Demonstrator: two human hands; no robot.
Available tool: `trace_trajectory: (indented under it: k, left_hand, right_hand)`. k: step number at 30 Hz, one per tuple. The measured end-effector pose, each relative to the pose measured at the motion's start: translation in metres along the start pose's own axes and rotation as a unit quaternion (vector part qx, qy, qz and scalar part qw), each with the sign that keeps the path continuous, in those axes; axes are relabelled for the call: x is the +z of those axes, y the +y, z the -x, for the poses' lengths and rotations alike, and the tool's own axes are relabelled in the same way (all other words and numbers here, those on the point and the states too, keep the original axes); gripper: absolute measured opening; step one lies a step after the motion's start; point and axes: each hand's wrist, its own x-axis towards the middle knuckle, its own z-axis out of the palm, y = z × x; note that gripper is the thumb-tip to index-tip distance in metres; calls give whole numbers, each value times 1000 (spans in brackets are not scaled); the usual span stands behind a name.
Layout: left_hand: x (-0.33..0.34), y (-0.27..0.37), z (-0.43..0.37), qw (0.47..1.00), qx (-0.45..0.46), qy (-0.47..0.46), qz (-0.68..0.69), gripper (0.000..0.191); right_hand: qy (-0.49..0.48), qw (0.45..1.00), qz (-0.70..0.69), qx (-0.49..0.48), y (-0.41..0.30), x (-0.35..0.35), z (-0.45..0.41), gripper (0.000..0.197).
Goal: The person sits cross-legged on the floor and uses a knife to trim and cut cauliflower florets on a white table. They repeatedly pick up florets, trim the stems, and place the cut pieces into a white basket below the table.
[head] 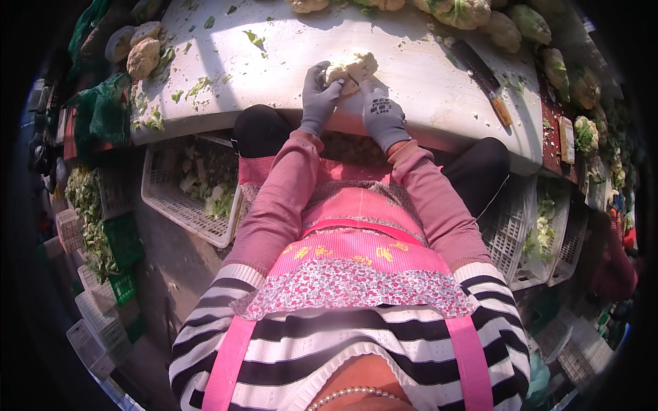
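Observation:
Above the front edge of a white tabletop (pixel 277 77), my left hand (pixel 320 97) in a grey glove holds a piece of cauliflower (pixel 360 64) by its left side. My right hand (pixel 381 113), gloved the same way, is closed at the lower right of the cauliflower. A thin dark blade (pixel 353 80) shows between that hand and the florets; its handle is hidden in the glove. To the right lies a cleaver (pixel 483 74) with a dark blade and a wooden handle. Green leaf scraps (pixel 254 38) and white crumbs are scattered on the tabletop.
Whole cauliflowers (pixel 144 57) sit at the table's left end, with more (pixel 501 32) along the far right. A green mesh bag (pixel 103 110) hangs at the left. Below the table, plastic crates (pixel 193 221) hold leaf trimmings. Another person's sleeve (pixel 614 262) shows at far right.

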Motion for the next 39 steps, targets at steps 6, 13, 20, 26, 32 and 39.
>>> trace_trajectory:
  k: [6,13,20,26,32,39]
  left_hand:
    - [-17,24,-9,987,-120,-26,101,45]
    - [-22,29,17,960,-14,41,-276,41]
    - [-38,35,28,965,-36,40,-255,32]
    - [-49,40,31,908,-29,59,-414,32]
    - [-36,28,40,952,-124,113,-256,38]
    - [-32,27,41,949,-126,131,-256,33]
  right_hand:
    - [13,998,-60,-26,27,8,-1,29]
    - [79,947,-284,129,47,-17,-9,34]
    - [41,950,-310,-17,-16,2,23,34]
    - [9,953,-301,26,-48,12,22,33]
    - [9,968,-251,8,-65,15,24,30]
    - [-17,988,-153,20,-70,17,21,26]
